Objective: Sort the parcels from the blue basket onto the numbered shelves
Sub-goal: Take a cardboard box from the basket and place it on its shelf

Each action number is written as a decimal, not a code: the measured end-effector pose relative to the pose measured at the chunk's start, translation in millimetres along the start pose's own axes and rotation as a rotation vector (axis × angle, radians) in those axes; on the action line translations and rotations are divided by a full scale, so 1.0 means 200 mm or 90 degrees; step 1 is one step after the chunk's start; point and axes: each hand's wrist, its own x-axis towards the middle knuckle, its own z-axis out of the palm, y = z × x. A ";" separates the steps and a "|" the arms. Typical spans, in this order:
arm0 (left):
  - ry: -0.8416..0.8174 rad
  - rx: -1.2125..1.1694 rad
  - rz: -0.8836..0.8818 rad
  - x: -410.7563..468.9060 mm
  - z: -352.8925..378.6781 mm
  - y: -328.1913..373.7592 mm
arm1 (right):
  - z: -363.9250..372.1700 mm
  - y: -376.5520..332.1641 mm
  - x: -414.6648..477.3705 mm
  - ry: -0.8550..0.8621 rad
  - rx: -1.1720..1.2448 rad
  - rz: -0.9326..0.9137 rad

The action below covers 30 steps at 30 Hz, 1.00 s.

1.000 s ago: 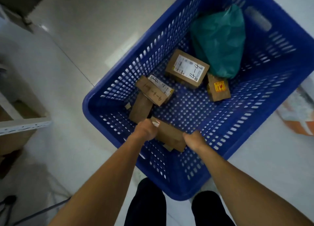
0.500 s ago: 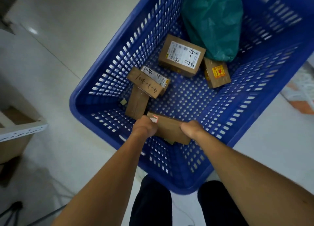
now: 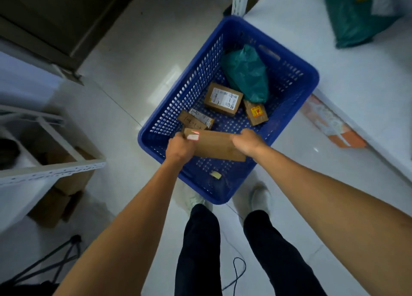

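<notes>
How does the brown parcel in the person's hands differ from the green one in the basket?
The brown parcel is flat cardboard, gripped at its ends by the left hand and right hand over the blue basket. The green parcel is a soft, crumpled bag lying untouched at the far end.

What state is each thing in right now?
left hand, grips the brown parcel's left end
right hand, grips its right end
brown parcel, held over the blue basket
blue basket, on the floor, holds other parcels
green bag, lying at basket's far end
labelled box, flat in basket, label up
</notes>
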 end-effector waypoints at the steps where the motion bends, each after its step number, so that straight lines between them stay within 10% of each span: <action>1: 0.003 -0.012 0.012 -0.10 -0.04 0.06 | -0.08 -0.02 -0.12 0.007 0.008 -0.009; 16: 0.103 -0.174 0.320 -1.67 -0.73 1.09 | -1.22 -0.03 -1.76 0.323 0.289 -0.212; 30: 0.066 -0.153 0.709 -2.92 -1.10 1.28 | -1.34 0.31 -3.15 0.583 0.418 -0.430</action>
